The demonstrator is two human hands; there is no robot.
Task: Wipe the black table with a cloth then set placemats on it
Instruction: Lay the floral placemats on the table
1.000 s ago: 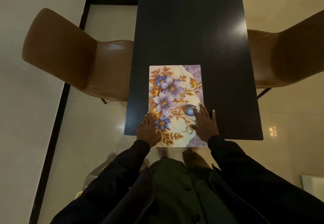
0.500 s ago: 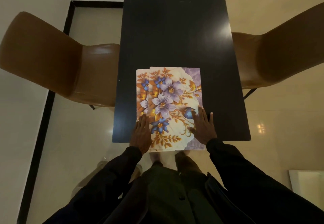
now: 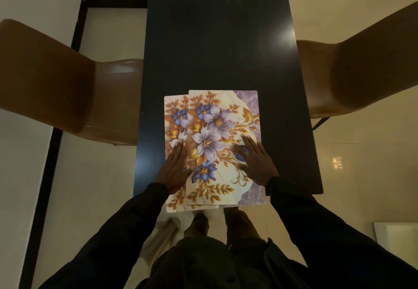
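Two floral mats overlap at near end of black table (image 3: pixel 217 39), near edges overhanging. Top mat (image 3: pixel 224 119) covers most of lower mat (image 3: pixel 175 112) (lower one sticks out to L). L hand (image 3: pixel 175 166) flat on lower mat, fingers straight; R hand (image 3: pixel 255 159) flat on top mat, fingers spread. Poss. a third mat beneath; too blurred to tell.

the top placemat (image 3: pixel 222 112) hides most of the lower placemat (image 3: pixel 175 112) from us; the far end of the black table (image 3: pixel 214 39) is cut off.
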